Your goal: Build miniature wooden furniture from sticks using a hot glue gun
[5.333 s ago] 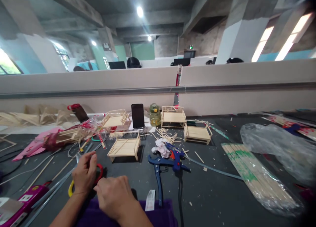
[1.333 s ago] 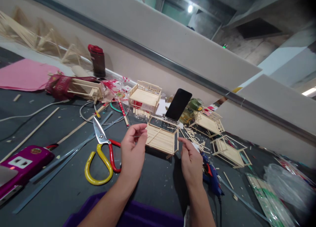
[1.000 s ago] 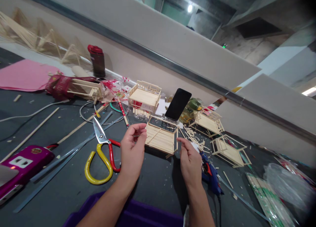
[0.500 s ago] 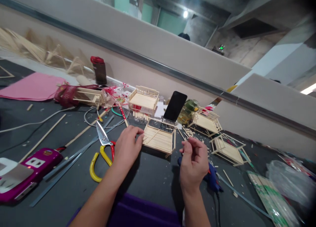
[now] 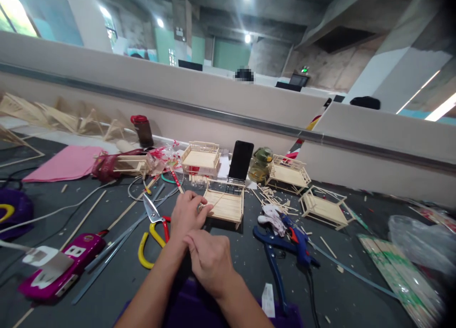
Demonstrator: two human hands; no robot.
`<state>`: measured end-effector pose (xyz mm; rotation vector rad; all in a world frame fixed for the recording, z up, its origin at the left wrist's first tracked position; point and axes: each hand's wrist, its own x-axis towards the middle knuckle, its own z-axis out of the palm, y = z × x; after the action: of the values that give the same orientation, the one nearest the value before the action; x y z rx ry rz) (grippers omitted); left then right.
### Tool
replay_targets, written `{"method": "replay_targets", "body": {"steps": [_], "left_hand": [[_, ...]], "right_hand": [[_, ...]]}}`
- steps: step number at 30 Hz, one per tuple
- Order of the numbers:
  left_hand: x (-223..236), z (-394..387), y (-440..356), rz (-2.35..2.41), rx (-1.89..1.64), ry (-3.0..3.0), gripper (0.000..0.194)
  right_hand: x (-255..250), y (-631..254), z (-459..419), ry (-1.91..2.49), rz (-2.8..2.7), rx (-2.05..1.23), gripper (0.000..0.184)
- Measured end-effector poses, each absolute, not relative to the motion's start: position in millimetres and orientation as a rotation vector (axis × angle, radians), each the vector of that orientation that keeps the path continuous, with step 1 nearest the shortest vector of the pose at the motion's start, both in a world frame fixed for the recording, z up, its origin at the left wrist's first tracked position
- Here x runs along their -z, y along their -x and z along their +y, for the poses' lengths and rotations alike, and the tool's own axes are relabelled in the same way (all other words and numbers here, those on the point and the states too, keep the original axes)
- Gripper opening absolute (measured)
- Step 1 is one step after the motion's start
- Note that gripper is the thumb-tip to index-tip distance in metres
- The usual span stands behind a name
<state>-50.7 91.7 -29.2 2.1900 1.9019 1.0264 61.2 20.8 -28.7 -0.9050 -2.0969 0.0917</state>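
Note:
My left hand (image 5: 190, 216) is closed at the left end of a small bed-like frame of thin wooden sticks (image 5: 225, 205), fingertips on its edge. A thin stick slants across its slatted top near my thumb. My right hand (image 5: 213, 257) is curled into a loose fist against my left wrist, with nothing visible in it. Scissors (image 5: 153, 228) with red and yellow handles lie left of my left hand. To the right are dark blue pliers (image 5: 272, 256) and a blue glue gun (image 5: 301, 247) with a cord.
Similar stick models (image 5: 201, 159) stand behind and to the right, around an upright black phone (image 5: 241, 160) and a greenish bottle (image 5: 261, 164). Loose sticks (image 5: 274, 197) are scattered nearby. A magenta power strip (image 5: 64, 268) lies left; packaged sticks (image 5: 399, 275) lie right. A low partition (image 5: 213, 97) borders the back.
My right hand has moved left from beside the stick frame to my left wrist, uncovering the pliers and glue gun. My left hand stays at the frame. The camera view has tilted.

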Motion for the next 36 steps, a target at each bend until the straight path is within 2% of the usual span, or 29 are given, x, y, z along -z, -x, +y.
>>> {"method": "replay_targets", "body": {"steps": [13, 28, 32, 36], "left_hand": [[33, 98, 44, 1.905, -0.883, -2.418, 0.02], [26, 103, 42, 1.977, -0.683, -2.629, 0.03], [28, 104, 40, 1.977, -0.756, -2.621, 0.03], [32, 104, 41, 1.909, -0.994, -2.459, 0.026]], "right_hand": [[31, -57, 19, 0.929, -2.055, -0.033, 0.022], [29, -61, 23, 0.957, -2.047, -0.066, 0.022], [30, -61, 23, 0.957, -2.052, -0.091, 0.023], [29, -60, 22, 0.929, -2.033, -0.084, 0.024]]}}
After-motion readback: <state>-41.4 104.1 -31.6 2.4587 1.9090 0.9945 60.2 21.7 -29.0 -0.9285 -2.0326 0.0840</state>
